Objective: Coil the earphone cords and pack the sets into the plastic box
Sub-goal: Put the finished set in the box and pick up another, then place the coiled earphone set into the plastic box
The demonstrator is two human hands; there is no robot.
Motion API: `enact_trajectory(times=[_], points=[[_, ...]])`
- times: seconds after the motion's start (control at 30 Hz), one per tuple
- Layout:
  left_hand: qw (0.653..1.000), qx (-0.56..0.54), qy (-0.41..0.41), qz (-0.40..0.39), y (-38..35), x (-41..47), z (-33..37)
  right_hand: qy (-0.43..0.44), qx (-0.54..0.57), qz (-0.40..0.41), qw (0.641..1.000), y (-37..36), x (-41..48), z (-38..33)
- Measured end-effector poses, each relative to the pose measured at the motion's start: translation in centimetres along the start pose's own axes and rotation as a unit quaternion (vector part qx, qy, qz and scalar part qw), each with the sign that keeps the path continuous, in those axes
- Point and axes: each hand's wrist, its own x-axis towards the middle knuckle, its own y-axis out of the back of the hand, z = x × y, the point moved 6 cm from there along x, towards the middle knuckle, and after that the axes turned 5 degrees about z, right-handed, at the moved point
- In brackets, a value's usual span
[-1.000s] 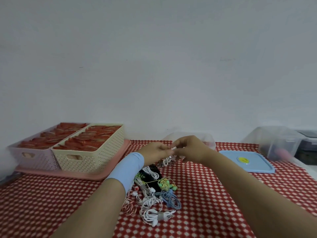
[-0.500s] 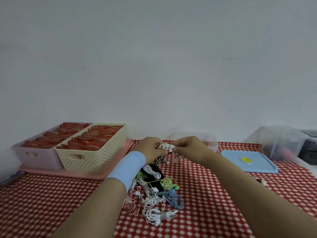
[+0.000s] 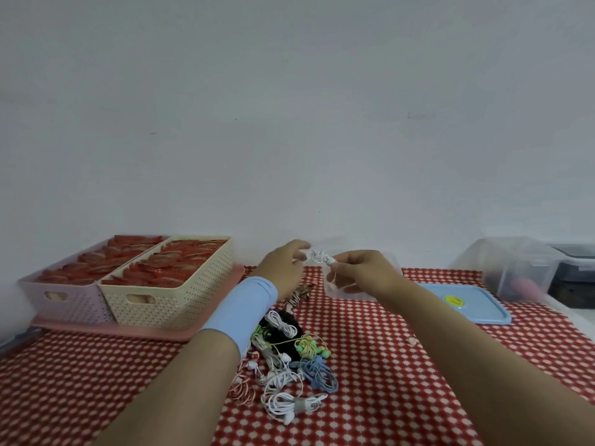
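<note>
Coil of white earphone cord (image 3: 319,257) is held in the air near the far edge of the surface (image 3: 386,381), pinched between thumb and fingertips of the right hand (image 3: 363,272), above or just in front of the plastic box (image 3: 335,286); which cannot be determined. Half a second ago both hands gripped it; the left hand (image 3: 283,268) has now let go, fingers loosely spread and blurred. Winding appears complete, so this set is probably ready for packing. Remaining sets lie in a pile (image 3: 283,355) at mid-surface. The box is largely hidden behind the right hand; its contents cannot be made out.
</note>
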Motion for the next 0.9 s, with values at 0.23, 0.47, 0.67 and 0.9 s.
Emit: enact_trajectory(times=[0.23, 0.47, 0.67, 0.9], points=[[0.997, -0.012, -0.066, -0.035, -2.7, -0.6, 3.2, -0.037, -0.046, -0.066, 0.996, 2.9, -2.3, 0.4], [0.988, 0.012, -0.038, -0.152, -7.9, -3.3, 5.4, -0.070, -0.190, -0.078, 0.976, 7.5, -5.4, 3.7], [0.972, 0.133, -0.013, -0.193, -10.7, -4.5, 4.7, -0.046, -0.243, -0.070, 0.966, 8.7, -6.6, 4.9], [0.981, 0.150, -0.057, -0.106, -9.6, -4.4, 6.6, -0.012, -0.367, -0.028, 0.930, 9.4, -6.7, 5.7]])
